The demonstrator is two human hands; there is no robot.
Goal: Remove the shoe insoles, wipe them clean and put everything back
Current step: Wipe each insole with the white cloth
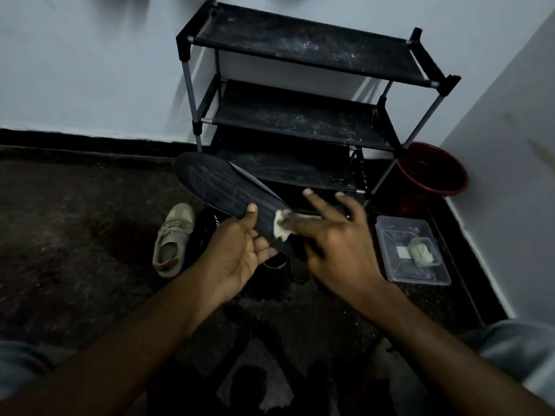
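My left hand holds a long black insole by its heel end, thumb on top; the toe end points up and left. My right hand presses a small pale wipe against the insole's heel part, with the other fingers spread. Below the hands on the floor lie a beige sneaker and a black shoe, mostly hidden by my hands.
A dusty black three-tier shoe rack stands against the wall ahead. A red bucket sits at its right. A clear plastic box with wipes lies on the dark floor to the right, near the wall.
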